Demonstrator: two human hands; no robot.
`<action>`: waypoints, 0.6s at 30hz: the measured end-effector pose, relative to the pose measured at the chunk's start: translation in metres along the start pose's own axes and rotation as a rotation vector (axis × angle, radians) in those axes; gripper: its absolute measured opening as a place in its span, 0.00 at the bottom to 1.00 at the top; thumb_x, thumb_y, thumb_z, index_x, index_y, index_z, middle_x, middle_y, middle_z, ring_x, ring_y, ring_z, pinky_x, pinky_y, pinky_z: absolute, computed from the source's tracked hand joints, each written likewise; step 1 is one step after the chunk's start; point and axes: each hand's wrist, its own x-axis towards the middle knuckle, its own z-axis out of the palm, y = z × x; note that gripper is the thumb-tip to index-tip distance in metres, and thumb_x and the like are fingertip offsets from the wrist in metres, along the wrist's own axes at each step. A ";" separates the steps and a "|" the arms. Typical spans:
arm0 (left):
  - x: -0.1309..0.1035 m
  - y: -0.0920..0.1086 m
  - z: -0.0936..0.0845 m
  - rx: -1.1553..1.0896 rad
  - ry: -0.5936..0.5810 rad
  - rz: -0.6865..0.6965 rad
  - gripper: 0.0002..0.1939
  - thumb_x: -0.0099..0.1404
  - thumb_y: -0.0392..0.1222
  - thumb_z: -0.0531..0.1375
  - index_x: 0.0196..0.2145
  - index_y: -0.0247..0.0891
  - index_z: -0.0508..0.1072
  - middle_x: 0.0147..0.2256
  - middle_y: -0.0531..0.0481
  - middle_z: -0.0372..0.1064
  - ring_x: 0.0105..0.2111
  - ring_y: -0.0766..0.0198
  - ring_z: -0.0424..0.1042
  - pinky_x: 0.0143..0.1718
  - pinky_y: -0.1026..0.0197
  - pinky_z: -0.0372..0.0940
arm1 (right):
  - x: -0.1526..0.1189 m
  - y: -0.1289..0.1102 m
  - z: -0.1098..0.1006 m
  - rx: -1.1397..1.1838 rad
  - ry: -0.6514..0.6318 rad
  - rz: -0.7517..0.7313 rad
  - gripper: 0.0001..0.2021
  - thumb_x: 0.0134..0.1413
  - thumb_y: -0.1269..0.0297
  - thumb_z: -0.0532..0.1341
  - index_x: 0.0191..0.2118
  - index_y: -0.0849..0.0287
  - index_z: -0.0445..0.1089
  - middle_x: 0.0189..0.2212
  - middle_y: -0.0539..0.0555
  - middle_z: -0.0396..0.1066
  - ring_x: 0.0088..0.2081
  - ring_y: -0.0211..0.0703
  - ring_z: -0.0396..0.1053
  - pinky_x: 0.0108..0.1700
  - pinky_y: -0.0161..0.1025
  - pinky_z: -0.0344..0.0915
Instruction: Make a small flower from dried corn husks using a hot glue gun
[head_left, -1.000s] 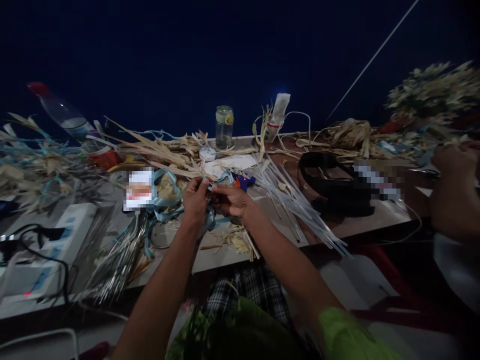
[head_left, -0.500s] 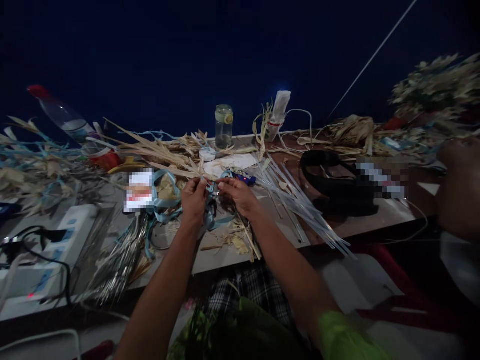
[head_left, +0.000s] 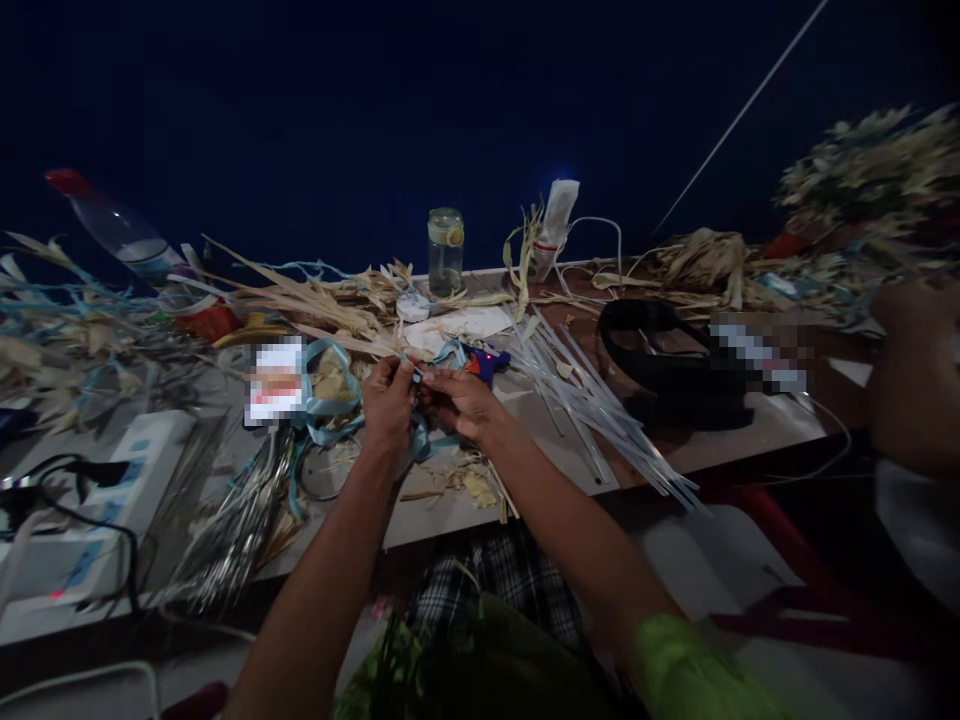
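My left hand (head_left: 388, 392) is closed in a pinch above the table's front half. From its fingertips shows a bit of thin light blue ribbon (head_left: 415, 370). My right hand (head_left: 461, 398) meets it from the other side, thumb and forefinger pinched on the same ribbon, its other fingers curled under. Whatever else lies between the fingers is too small and dark to make out. Left of my hands lies a loose coil of light blue ribbon (head_left: 327, 434). Just beyond my right hand rests a blue and orange glue gun (head_left: 489, 364) with a small red light.
Clear glue sticks (head_left: 600, 420) lie to the right, near a black headband-like strap (head_left: 675, 400). Dry corn husks (head_left: 322, 300) and a water bottle (head_left: 446, 255) stand behind. Metal wires (head_left: 247, 520) and a power strip (head_left: 142, 470) lie left. Another person's arm (head_left: 915, 370) is far right.
My right hand has moved left and closer to my left hand, its fingers curling more. More of the glue gun shows now. The view has shifted slightly.
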 end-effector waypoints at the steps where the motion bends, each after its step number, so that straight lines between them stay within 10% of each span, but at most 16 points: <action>1: 0.000 0.000 0.000 0.004 0.001 0.005 0.10 0.51 0.45 0.61 0.28 0.36 0.67 0.20 0.57 0.62 0.14 0.77 0.52 0.15 0.70 0.50 | 0.001 0.002 0.000 -0.041 0.005 -0.020 0.08 0.35 0.67 0.64 0.22 0.61 0.62 0.15 0.44 0.60 0.19 0.30 0.57 0.24 0.30 0.56; 10: 0.001 0.001 0.000 0.016 -0.025 0.039 0.10 0.51 0.44 0.61 0.26 0.34 0.67 0.22 0.55 0.65 0.14 0.79 0.51 0.14 0.71 0.47 | 0.001 0.011 -0.007 -1.043 0.406 -0.603 0.02 0.39 0.71 0.56 0.22 0.58 0.61 0.23 0.50 0.62 0.29 0.37 0.59 0.34 0.35 0.56; 18: 0.000 0.010 0.001 -0.216 -0.093 -0.077 0.12 0.50 0.43 0.63 0.27 0.35 0.64 0.24 0.55 0.67 0.12 0.81 0.50 0.13 0.72 0.47 | -0.003 -0.004 -0.011 -0.418 0.254 -0.381 0.19 0.49 0.49 0.52 0.21 0.61 0.65 0.19 0.49 0.63 0.21 0.32 0.59 0.26 0.32 0.57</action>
